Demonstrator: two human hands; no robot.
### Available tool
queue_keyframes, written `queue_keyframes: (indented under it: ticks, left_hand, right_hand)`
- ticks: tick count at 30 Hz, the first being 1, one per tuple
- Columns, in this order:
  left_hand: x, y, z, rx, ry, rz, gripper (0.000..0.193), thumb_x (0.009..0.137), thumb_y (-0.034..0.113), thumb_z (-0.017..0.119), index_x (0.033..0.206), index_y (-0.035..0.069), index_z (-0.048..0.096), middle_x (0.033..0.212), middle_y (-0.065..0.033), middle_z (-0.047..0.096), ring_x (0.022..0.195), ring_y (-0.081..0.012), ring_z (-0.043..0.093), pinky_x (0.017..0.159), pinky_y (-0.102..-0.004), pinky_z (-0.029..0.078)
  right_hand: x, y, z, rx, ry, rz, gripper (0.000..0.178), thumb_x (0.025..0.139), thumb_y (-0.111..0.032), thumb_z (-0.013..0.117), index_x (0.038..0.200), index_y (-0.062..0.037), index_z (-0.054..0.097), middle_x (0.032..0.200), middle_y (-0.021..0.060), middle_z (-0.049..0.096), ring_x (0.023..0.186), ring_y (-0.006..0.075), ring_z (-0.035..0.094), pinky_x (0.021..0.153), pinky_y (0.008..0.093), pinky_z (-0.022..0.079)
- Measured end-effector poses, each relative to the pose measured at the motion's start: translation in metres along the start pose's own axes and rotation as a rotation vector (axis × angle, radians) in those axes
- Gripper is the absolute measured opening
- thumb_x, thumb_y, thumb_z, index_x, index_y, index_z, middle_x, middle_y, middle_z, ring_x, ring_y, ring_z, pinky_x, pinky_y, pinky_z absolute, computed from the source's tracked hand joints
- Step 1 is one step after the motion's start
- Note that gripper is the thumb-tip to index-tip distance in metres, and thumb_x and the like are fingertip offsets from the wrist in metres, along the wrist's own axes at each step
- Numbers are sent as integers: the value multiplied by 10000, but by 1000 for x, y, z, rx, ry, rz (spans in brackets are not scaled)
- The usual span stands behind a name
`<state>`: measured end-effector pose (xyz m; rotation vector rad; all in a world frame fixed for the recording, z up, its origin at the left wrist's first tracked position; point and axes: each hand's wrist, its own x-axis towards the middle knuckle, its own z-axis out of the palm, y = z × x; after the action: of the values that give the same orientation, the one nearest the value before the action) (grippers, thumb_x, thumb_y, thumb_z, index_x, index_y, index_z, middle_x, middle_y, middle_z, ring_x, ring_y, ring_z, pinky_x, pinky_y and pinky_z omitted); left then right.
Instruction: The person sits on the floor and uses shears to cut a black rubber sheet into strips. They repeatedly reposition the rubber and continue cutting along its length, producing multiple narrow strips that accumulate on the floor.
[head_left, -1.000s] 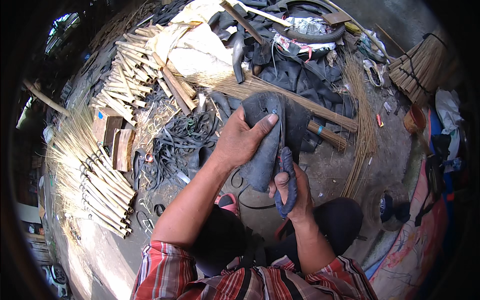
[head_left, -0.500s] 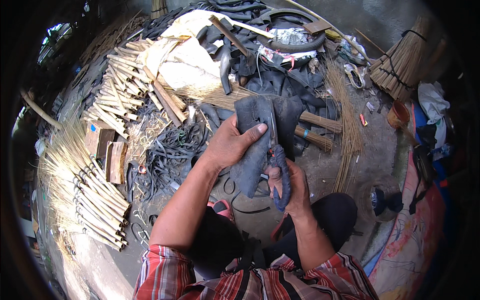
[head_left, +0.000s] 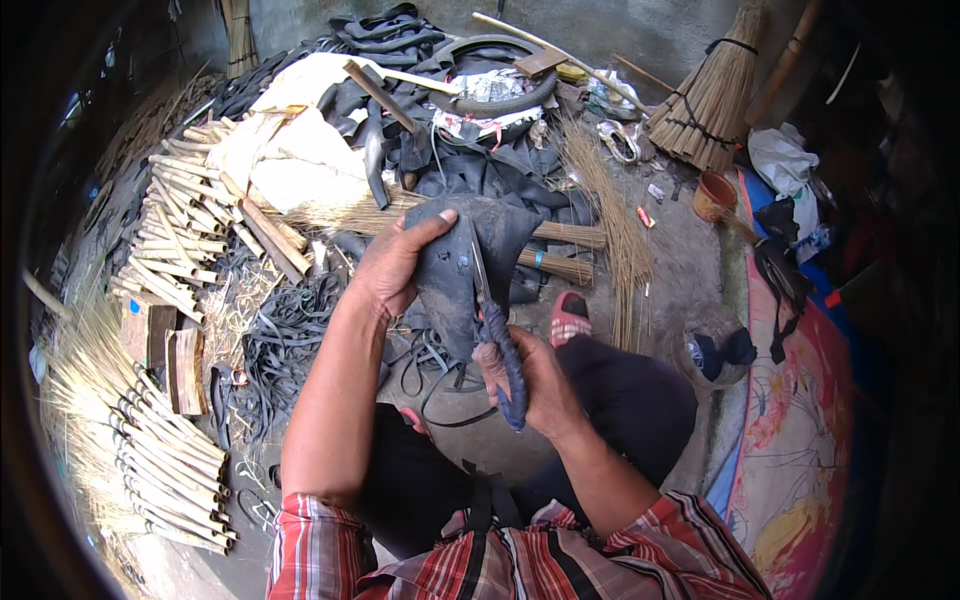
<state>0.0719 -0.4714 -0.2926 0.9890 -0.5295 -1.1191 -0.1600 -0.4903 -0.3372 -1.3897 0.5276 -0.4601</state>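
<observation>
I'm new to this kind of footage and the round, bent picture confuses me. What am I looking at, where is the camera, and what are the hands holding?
There is no machine here: a person is working with two bare hands. The camera sits on the person's head and looks down, and its wide lens bends straight edges near the rim. The forearms come in from the bottom, above a red striped shirt.

The left hand grips a dark sheet of rubber. The right hand holds scissors with blue handles, their blades laid against the rubber.

The person sits on the ground. Around them lie thin black rubber strips, rows of pale cut sticks, more black rubber pieces and a tyre, and a finished straw broom at the upper right. A foot in a red sandal shows beside the scissors.
</observation>
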Motion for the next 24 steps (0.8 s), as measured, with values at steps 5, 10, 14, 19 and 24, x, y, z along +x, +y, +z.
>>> queue_keyframes:
  ticks: [5,10,14,19,24]
  left_hand:
    - [-10,2,-2,104,6,87,353,919,164,784,1202,2,651,1046,-82,742,905,-185,732,858,-364,617]
    - [-14,16,-17,207,54,82,360,921,148,808,1219,16,653,1038,-53,741,872,-141,714,789,-323,612]
    - [-7,17,-20,327,78,123,336,941,154,799,1216,12,666,1027,-34,742,865,-109,698,807,-282,583]
    - [13,6,-16,337,98,107,306,962,134,775,1220,10,668,1046,-35,746,915,-112,702,844,-284,586]
    - [24,-8,-18,249,62,29,358,958,104,770,1280,19,638,1104,-40,742,934,-128,711,873,-314,598]
  right_hand:
    - [16,9,-9,-53,-58,33,371,1014,-389,720,1077,-37,623,741,-10,577,636,76,570,578,242,485]
    - [51,9,-6,155,-207,-51,404,1034,-411,681,1151,-29,619,819,14,583,707,87,574,635,249,483]
    - [79,15,-5,221,-251,-76,434,1005,-423,726,1143,-27,616,818,4,574,740,81,569,661,238,472]
    - [92,31,-18,124,-162,-124,520,981,-504,725,1117,-9,638,782,-2,566,677,72,542,592,225,438]
    - [90,43,-39,35,-146,1,491,992,-477,722,1102,-4,648,774,-16,564,639,63,533,565,217,431]
